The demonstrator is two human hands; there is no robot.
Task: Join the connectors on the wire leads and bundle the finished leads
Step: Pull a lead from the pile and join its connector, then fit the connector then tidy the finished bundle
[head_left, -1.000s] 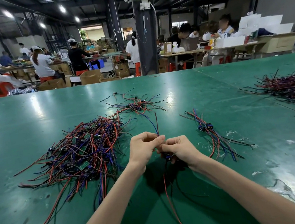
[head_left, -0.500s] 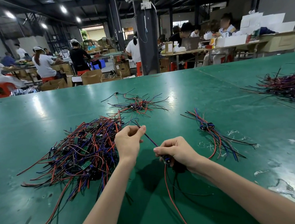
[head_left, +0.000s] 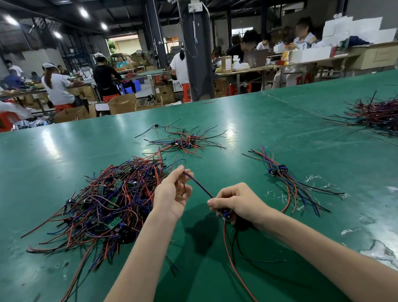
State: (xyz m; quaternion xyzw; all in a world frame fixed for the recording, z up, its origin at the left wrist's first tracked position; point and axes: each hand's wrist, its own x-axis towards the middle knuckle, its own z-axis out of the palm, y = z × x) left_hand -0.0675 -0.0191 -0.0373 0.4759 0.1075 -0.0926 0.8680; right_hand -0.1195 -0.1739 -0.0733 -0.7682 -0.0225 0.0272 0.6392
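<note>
Fingers [head_left: 178,174] at both wire [head_left: 198,186] ends

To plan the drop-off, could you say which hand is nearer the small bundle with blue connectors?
Right. The right hand is left of the small bundle; the left hand lies farther left.

My left hand [head_left: 173,196] is no longer pressed against my right hand [head_left: 236,203] as it was a second ago; it now sits apart, up and to the left. The thin blue-purple wire lead [head_left: 198,185] pinched in its fingertips now runs straight down to the small blue plastic connector [head_left: 225,214] in my right hand.
</note>
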